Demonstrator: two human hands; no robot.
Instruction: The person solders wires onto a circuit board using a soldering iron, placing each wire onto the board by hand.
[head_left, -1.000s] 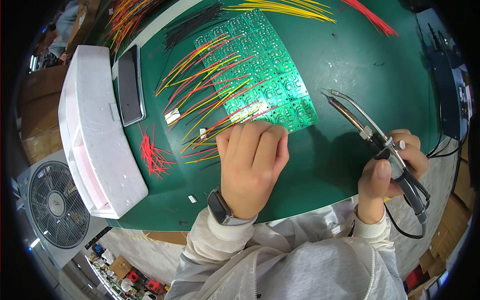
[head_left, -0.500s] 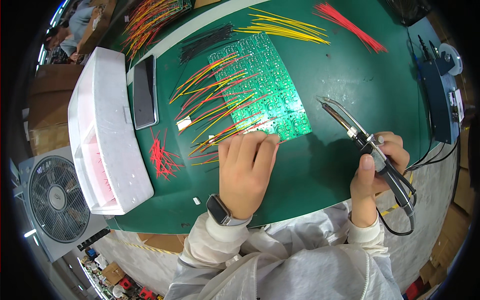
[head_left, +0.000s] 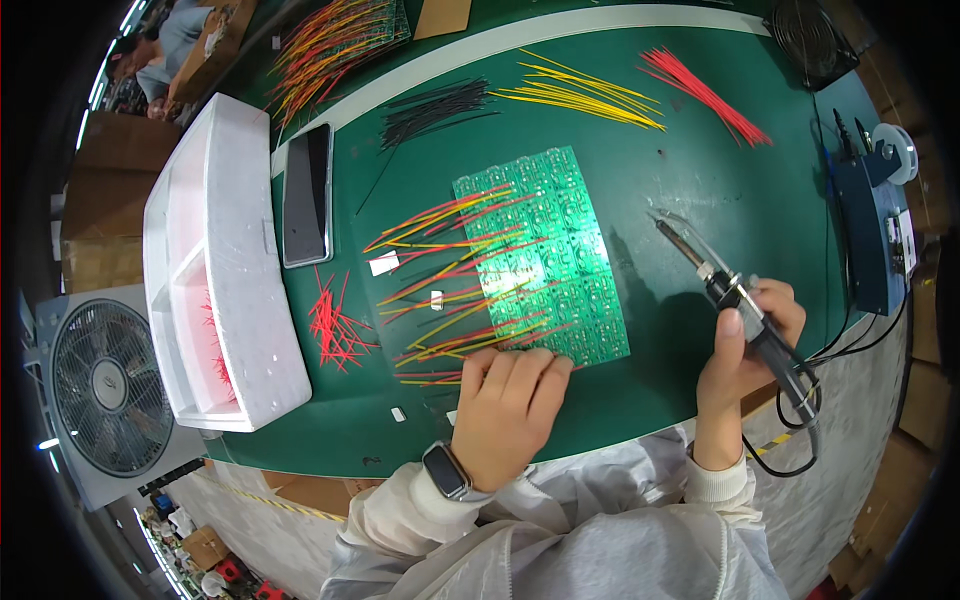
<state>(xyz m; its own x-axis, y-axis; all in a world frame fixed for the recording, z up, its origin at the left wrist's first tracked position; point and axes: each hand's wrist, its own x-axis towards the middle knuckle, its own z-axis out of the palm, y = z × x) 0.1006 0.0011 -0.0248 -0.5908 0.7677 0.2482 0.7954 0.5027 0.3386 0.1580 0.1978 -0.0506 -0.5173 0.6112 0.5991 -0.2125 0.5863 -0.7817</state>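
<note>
A green circuit board panel (head_left: 590, 290) lies on the green table, with red and yellow wires (head_left: 450, 290) running off its left side. My left hand (head_left: 507, 415), curled over the panel's near edge, grips it there; the fingertips are partly hidden. A soldering iron (head_left: 737, 297) with a thin tube along its shaft is in my right hand (head_left: 728, 375), fingers wrapped round it. Its tip points up and left, apart from the panel, over bare table.
Behind the panel lie bundles of black wires (head_left: 435, 112), yellow wires (head_left: 585, 92) and red wires (head_left: 705, 95). At left are short red wires (head_left: 338, 325), a phone (head_left: 307, 200) and a white foam box (head_left: 245, 290). A blue soldering station (head_left: 870, 220) stands right.
The panel has slid toward me with its wires, my left hand moving along at its near edge. My right hand keeps hold of the soldering iron. The whole view has shifted slightly.
</note>
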